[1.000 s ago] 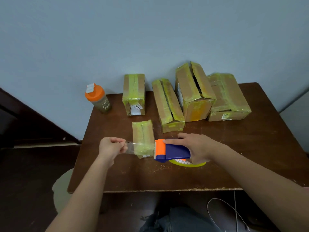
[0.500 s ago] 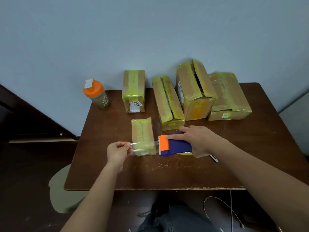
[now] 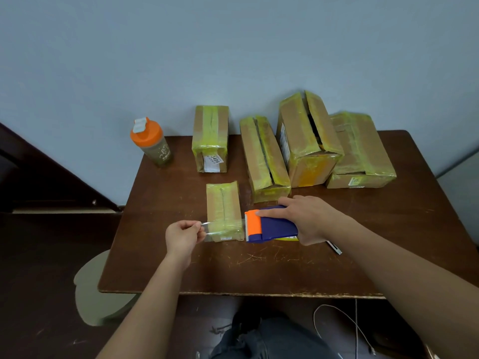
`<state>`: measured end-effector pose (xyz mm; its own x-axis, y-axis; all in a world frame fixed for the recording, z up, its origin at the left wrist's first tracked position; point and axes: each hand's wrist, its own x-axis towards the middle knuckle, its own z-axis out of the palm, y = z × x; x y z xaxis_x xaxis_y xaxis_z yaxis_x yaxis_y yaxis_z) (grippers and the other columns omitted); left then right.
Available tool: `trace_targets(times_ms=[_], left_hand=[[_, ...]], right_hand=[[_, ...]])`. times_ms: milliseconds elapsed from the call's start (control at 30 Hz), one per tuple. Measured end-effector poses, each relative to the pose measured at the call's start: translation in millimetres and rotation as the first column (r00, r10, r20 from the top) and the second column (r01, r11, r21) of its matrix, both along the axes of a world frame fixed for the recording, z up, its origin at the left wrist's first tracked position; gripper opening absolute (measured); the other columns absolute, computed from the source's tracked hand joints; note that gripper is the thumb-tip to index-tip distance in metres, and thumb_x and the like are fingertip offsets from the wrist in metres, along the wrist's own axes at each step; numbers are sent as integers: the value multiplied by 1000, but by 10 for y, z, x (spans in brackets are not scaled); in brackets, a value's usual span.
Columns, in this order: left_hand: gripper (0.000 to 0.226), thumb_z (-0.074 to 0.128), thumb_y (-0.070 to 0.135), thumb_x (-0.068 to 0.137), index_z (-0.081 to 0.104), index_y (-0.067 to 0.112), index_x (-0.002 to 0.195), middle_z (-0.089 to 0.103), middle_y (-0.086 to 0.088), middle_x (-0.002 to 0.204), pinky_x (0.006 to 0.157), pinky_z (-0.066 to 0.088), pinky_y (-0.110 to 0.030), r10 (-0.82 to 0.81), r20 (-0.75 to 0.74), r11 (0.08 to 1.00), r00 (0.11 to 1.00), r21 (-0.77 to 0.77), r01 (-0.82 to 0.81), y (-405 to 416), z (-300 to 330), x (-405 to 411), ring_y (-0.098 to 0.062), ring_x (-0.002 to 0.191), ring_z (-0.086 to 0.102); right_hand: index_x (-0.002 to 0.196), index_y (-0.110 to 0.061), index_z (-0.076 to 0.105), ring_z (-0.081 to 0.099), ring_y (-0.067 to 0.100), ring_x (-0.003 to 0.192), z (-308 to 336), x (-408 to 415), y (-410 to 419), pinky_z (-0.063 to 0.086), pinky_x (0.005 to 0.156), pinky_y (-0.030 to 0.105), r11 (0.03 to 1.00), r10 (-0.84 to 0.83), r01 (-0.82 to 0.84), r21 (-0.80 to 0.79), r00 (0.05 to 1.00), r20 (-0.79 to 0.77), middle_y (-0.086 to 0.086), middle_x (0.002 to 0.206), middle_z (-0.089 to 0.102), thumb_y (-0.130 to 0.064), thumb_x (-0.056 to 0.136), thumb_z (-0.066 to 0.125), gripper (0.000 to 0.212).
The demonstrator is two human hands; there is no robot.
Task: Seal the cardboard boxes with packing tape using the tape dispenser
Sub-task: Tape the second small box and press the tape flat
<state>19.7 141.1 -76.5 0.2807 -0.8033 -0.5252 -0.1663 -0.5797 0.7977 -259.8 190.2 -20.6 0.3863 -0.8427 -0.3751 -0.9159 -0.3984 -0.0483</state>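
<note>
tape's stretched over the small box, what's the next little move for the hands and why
Probably lower both hands so the strip lands on the small box. The left hand pinches the free tape end just past its left side, the right hand holds the tape dispenser at its right, and the tape spans its near end.

The table (image 3: 285,268) is dark scratched wood. Boxes (image 3: 261,156) are matt cardboard under glossy tape (image 3: 223,226). The dispenser (image 3: 272,226) is smooth plastic.

Left hand (image 3: 182,238): pinches the clear tape (image 3: 224,227) end, left of the small box (image 3: 224,211);
Right hand (image 3: 308,218): grips the blue-orange tape dispenser (image 3: 269,225), right of that box;
Tape: stretched across the box's near end;
Table (image 3: 285,265): brown, scratched
</note>
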Motion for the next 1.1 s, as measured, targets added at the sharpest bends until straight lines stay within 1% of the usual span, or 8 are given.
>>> trace_targets(times_ms=[300, 433, 633, 700, 867, 1000, 1067, 1100], left_hand=[[8, 59, 2, 93, 65, 4, 87, 67, -13, 82, 65, 56, -27, -18, -7, 1000, 1000, 23, 18, -37, -56, -20, -19, 71, 65], [8, 59, 2, 93, 65, 2, 88, 68, -12, 82, 66, 56, -29, -30, 4, 998, 1000, 50, 30, -62, -143, -30, -18, 68, 64], [12, 59, 2, 93, 64, 2, 82, 65, -13, 76, 63, 56, -29, -73, 42, 993, 996, 93, 69, -113, -221, -53, -17, 65, 61], [14, 59, 2, 92, 65, 2, 80, 65, -13, 74, 63, 57, -29, -106, 71, 990, 992, 98, 99, -144, -231, -63, -18, 63, 60], [20, 59, 5, 90, 68, 5, 72, 68, -14, 70, 74, 59, -43, -218, 203, 975, 955, 83, 205, -169, -231, -98, -27, 66, 66], [22, 60, 9, 91, 66, 12, 69, 67, -11, 69, 74, 57, -43, -279, 246, 960, 928, 43, 277, -122, -225, -109, -26, 68, 64], [14, 61, 11, 91, 67, 15, 79, 66, -9, 76, 76, 55, -43, -301, 272, 951, 914, 12, 309, -97, -214, -130, -28, 77, 65], [10, 61, 12, 92, 68, 15, 98, 64, -7, 81, 78, 54, -42, -314, 272, 945, 910, 1, 326, -81, -197, -140, -28, 83, 64]], right_hand=[[149, -53, -5, 48, 20, 104, -31, -2, -45, 37, 73, 29, 1000, -2, 2, -6, 1000, -19, -2, 136, 39, -29, 83, 71, 103], [149, -53, -4, 50, 22, 105, -82, 7, -53, 37, 74, 30, 1000, -10, 10, -5, 999, -38, -1, 137, 38, -29, 84, 70, 101], [149, -54, -4, 49, 23, 107, -187, 63, -79, 40, 75, 31, 999, -25, 25, 20, 999, -30, -1, 137, 37, -28, 84, 69, 102], [148, -54, -5, 49, 23, 107, -225, 69, -85, 40, 75, 31, 999, -30, 30, 30, 999, -24, -1, 137, 37, -29, 84, 70, 102], [148, -54, -6, 49, 22, 108, -295, 70, -87, 37, 75, 29, 998, -34, 33, 53, 999, 14, -2, 139, 35, -31, 84, 70, 102], [147, -56, -6, 49, 20, 102, -351, 59, -91, 38, 73, 28, 995, -49, 44, 84, 998, 51, -3, 136, 36, -31, 83, 71, 103], [147, -56, -5, 49, 19, 101, -366, 57, -88, 39, 73, 28, 994, -54, 48, 99, 997, 56, -3, 135, 36, -30, 82, 71, 104], [147, -56, -5, 48, 18, 100, -368, 56, -85, 39, 73, 28, 993, -56, 50, 103, 997, 58, -3, 135, 36, -30, 82, 72, 104]])
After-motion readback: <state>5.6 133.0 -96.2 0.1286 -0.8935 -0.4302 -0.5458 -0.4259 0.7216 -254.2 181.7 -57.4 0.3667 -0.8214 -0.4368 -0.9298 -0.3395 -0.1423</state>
